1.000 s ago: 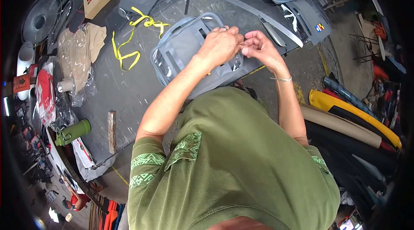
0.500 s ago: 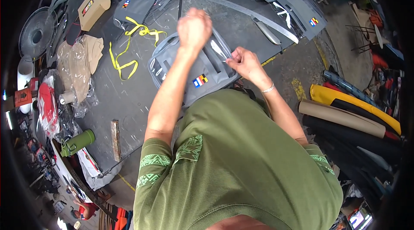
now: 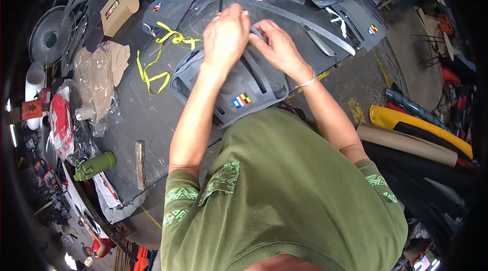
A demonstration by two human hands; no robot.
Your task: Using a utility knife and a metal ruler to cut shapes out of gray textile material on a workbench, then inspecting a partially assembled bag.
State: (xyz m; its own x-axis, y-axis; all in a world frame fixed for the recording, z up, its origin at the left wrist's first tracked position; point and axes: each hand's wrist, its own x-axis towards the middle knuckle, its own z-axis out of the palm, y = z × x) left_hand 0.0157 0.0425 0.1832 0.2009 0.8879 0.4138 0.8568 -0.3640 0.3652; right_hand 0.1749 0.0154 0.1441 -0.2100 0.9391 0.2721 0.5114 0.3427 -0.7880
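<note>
On the dark worktable, close to my body, lies a grey bag with a small colourful flag patch and a long dark slot across its front. My left hand is at its far edge, fingers bent together; what they hold is hidden. Beside it my right hand is closed on the bag's raised grey edging, thumb against the fingers. The two hands are nearly touching.
Left of the bag lies a yellow ribbon, with a green bottle and a worn bar nearer. A cutter knife and grey panels lie to the right. A fan stands far left; rolled material is at right.
My right hand has moved from the bag's right side up and left, to the far edge beside my left hand. The bag's far edging is now lifted.
</note>
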